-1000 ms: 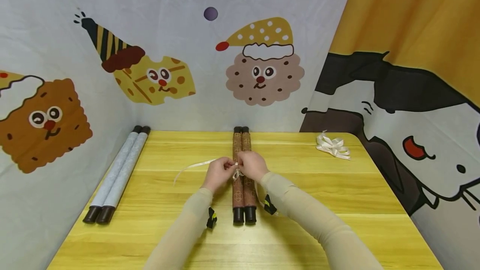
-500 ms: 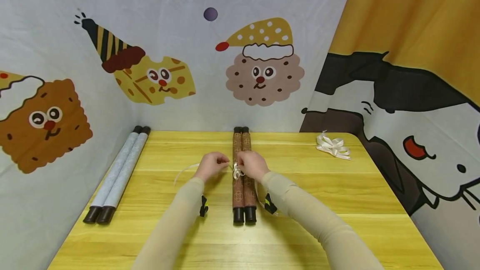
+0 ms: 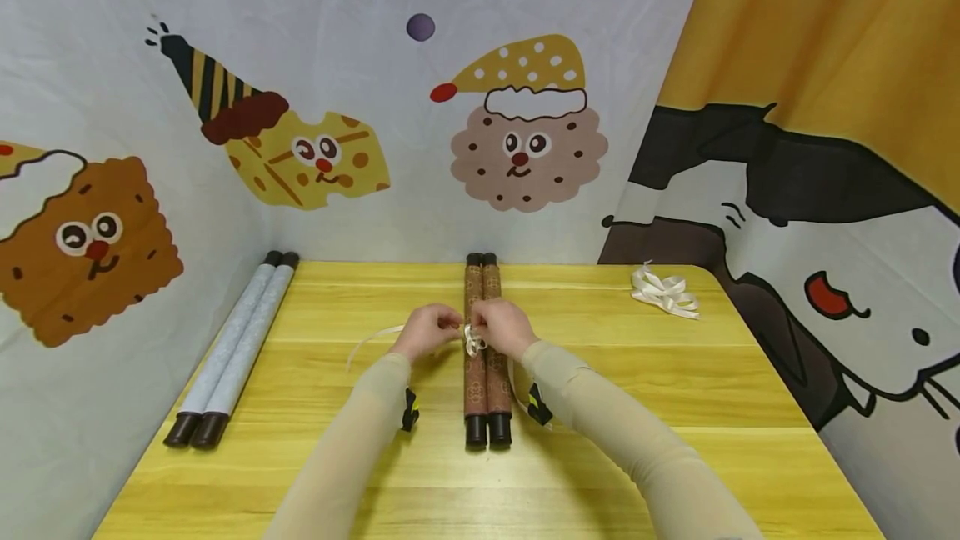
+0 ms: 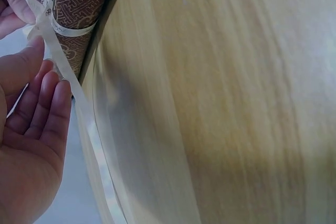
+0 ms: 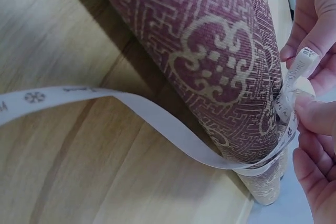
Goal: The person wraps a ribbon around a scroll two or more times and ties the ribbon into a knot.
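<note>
Two brown patterned scroll rods (image 3: 476, 390) lie side by side mid-table, black caps at their ends. A cream printed ribbon (image 5: 173, 129) goes round them, with a small looped bow (image 3: 474, 342) on top. My left hand (image 3: 429, 330) pinches the ribbon just left of the bow; in the left wrist view its thumb tip meets the strip while the other fingers curl loosely. My right hand (image 3: 506, 328) sits over the rods and pinches the ribbon at the knot, its thumb showing in the right wrist view. One loose tail trails left, another hangs right.
A pale blue pair of scroll rods (image 3: 234, 348) with dark caps lies slantwise at the table's left. A heap of cream ribbon (image 3: 665, 292) is at the back right. Printed cloth (image 3: 360, 23) hangs behind the wooden table (image 3: 600, 473).
My left hand has drawn away leftward from the knot, then come slightly back toward it. The bow's loops show more fully. My right hand stays nearly where it was.
</note>
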### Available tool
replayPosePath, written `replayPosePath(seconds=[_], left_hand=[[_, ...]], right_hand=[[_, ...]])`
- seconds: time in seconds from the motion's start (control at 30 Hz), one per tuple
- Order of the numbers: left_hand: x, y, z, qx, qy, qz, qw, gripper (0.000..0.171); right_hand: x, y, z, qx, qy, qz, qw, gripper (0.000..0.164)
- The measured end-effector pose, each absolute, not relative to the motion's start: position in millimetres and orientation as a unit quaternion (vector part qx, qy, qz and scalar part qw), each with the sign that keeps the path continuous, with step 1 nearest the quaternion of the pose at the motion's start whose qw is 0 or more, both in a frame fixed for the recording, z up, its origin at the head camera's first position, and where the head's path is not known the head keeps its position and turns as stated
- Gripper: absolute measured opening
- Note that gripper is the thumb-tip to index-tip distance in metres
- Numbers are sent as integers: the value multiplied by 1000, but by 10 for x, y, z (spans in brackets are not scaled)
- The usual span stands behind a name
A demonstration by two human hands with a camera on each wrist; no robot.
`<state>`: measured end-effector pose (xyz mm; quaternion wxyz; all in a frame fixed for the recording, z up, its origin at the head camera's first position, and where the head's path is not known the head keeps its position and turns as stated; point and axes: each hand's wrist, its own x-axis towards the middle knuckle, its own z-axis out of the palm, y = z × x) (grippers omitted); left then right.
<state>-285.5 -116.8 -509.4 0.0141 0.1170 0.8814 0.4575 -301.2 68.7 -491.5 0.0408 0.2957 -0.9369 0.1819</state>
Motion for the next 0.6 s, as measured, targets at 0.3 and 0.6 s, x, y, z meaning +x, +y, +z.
replayPosePath(seconds=[0.3,0.6], left_hand=[[-2905,-1185,-5098,118,877,465,24,17],[-2922,-1157,-5100,119,871,475,26,8]], right_hand=[[-3015,708,-4917,294,-931,214,43,18],[-3044,706,-4938,283,-930,235,26,17]])
